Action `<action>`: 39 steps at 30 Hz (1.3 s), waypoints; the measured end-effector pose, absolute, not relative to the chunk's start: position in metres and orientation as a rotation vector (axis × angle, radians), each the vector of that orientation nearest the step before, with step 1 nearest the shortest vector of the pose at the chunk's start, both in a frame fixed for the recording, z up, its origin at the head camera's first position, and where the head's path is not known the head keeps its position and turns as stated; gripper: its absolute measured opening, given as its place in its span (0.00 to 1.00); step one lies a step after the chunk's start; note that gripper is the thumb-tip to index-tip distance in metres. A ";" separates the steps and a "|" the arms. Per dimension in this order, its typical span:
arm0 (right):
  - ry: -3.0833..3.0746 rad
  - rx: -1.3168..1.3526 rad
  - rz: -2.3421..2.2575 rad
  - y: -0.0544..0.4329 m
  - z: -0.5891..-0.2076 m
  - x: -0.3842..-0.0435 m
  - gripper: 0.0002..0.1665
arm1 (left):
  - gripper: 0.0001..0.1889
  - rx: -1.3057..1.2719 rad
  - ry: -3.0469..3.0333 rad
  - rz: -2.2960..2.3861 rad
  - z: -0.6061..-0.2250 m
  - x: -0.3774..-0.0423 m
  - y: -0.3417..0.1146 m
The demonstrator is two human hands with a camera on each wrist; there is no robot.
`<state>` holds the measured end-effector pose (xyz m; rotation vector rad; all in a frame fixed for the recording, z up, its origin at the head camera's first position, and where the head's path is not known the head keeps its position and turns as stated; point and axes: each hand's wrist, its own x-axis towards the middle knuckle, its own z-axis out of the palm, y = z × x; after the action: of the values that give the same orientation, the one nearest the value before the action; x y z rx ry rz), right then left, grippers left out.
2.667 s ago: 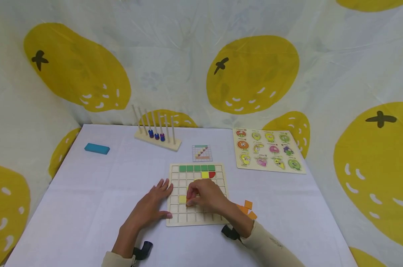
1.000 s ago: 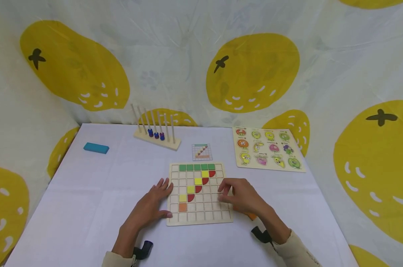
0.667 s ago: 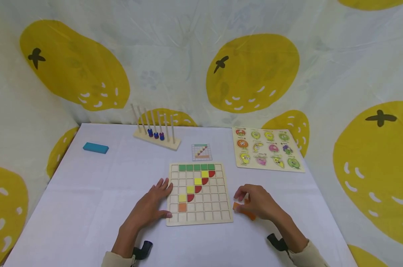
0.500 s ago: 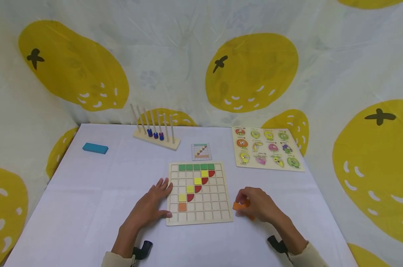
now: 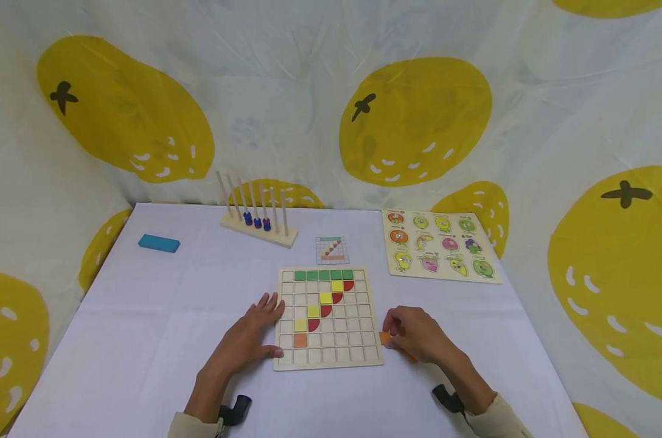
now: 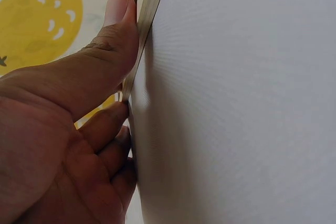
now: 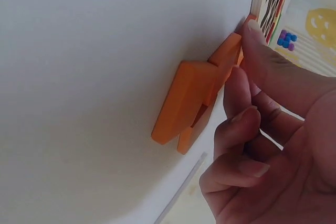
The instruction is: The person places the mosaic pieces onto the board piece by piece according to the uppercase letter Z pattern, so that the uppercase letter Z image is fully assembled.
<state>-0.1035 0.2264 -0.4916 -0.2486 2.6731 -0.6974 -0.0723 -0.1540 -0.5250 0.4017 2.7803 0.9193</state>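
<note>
My left hand (image 5: pixel 249 334) rests with fingers spread along the left edge of a wooden grid board (image 5: pixel 342 356); in the left wrist view its thumb lies against the board's side (image 6: pixel 149 9). Just off the board's right edge, my right hand (image 5: pixel 418 334) pinches an orange square tile (image 5: pixel 384 337) between thumb and fingers. Several loose orange tiles (image 7: pixel 184 98) lie beside and partly under that hand. The board bears a row of green tiles (image 5: pixel 324 275), a diagonal of yellow squares (image 5: pixel 325 298) and red quarter-circles (image 5: pixel 337 297), and one orange square (image 5: pixel 300 340) at lower left.
Behind the board lies a pattern card (image 5: pixel 332 250). A peg stand (image 5: pixel 258 231) with a few blue beads is at back left, near a teal block (image 5: pixel 159 243). At back right lies a fruit puzzle board (image 5: pixel 440 246). A fruit-print cloth (image 5: pixel 287 91) hangs behind.
My right hand set an orange square on the board's lower left, went back right to the loose orange tiles, and has drawn one slightly toward the board. The left hand stays put.
</note>
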 end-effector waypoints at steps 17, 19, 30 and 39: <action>2.792 -0.316 -0.943 0.206 -0.483 -0.113 0.14 | 0.56 0.415 2.797 0.904 -0.524 -0.071 -0.156; 2.782 -0.344 -0.956 0.195 -0.481 -0.113 0.13 | 0.56 0.412 2.794 0.906 -0.524 -0.072 -0.155; 2.687 -0.559 -0.916 0.137 -0.484 -0.112 0.12 | 0.56 0.380 2.803 0.897 -0.525 -0.073 -0.153; 2.686 -0.558 -0.798 0.104 -0.498 -0.113 0.15 | 0.55 0.401 2.799 0.889 -0.526 -0.073 -0.153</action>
<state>-0.1128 0.1043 -0.4975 -0.5576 2.6860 -0.7976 -0.0729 -0.1532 -0.5264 0.4006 2.7990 0.8886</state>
